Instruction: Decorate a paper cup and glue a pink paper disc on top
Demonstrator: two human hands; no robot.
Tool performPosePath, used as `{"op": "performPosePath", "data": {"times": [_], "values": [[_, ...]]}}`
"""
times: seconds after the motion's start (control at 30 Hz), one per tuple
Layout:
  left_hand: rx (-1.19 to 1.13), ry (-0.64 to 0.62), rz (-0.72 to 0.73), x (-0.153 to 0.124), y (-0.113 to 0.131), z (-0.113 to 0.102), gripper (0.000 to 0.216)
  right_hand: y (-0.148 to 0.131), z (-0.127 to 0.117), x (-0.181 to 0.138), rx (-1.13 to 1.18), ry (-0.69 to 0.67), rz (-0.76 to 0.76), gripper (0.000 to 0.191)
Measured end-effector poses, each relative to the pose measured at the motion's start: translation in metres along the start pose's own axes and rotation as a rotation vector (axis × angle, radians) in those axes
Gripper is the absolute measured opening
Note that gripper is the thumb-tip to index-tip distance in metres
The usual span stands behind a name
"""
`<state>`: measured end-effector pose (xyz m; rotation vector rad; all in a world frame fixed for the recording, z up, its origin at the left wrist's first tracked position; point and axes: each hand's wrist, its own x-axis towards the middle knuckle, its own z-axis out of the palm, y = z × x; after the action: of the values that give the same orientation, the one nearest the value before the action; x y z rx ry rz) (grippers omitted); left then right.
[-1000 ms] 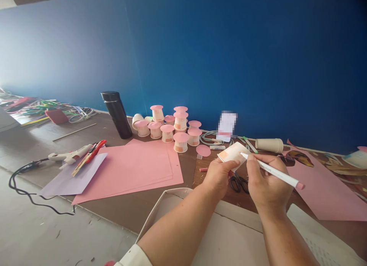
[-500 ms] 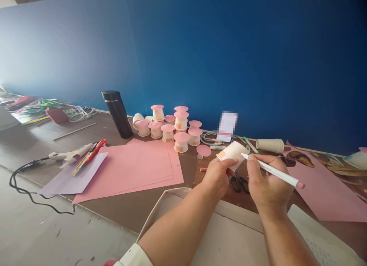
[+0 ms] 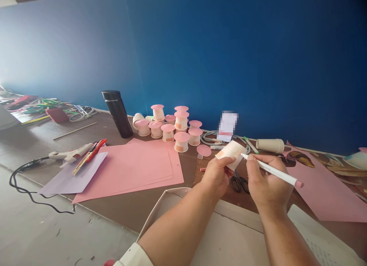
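A white paper cup (image 3: 233,150), tilted on its side with an orange patch near its rim, is gripped by my left hand (image 3: 217,177). My right hand (image 3: 268,181) is closed round a white marker (image 3: 276,175) with a pink end. The marker's tip points at the side of the cup; whether it touches I cannot tell. Below the cup lie black-handled scissors (image 3: 239,183), partly hidden by my hands. The pink cap (image 3: 203,169) lies left of the cup on the table.
Several small cup houses with pink paper roofs (image 3: 181,137) stand by the blue wall. A black flask (image 3: 117,115), pink sheets (image 3: 134,166), a red cutter (image 3: 90,155) and a glue gun (image 3: 70,154) are to the left. Stacked cups (image 3: 269,145) and sunglasses (image 3: 299,159) lie right.
The cup in my left hand has shifted slightly to the left, and the marker tip has moved very little. Everything else looks the same.
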<state>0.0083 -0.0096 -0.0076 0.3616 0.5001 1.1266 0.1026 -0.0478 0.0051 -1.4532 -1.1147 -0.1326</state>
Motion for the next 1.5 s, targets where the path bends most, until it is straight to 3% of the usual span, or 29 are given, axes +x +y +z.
{"op": "performPosePath", "data": {"times": [0.63,0.87,1.0,1.13,1.27,1.33,1.5], "values": [[-0.108,0.059,-0.113,0.000,0.003,0.002,0.026,0.001,0.001,0.000,0.026,-0.008,-0.002,0.020],[-0.228,0.013,-0.155,0.000,0.005,-0.001,0.027,0.000,-0.003,0.001,0.197,0.076,0.099,0.036],[-0.228,-0.029,-0.154,0.000,0.004,-0.002,0.027,0.011,0.001,0.003,0.228,-0.009,0.230,0.042],[-0.224,-0.031,-0.150,-0.001,0.004,-0.001,0.028,0.025,0.012,0.006,0.460,-0.047,0.479,0.057],[-0.244,-0.044,-0.154,0.000,0.004,-0.002,0.027,0.030,0.019,0.006,0.804,-0.278,0.729,0.068],[-0.251,-0.054,-0.156,0.001,0.004,-0.003,0.026,0.030,0.021,0.004,0.907,-0.363,0.755,0.067],[-0.242,-0.109,-0.127,0.002,-0.001,-0.006,0.023,0.031,0.025,-0.002,1.005,-0.395,0.758,0.073]]}}
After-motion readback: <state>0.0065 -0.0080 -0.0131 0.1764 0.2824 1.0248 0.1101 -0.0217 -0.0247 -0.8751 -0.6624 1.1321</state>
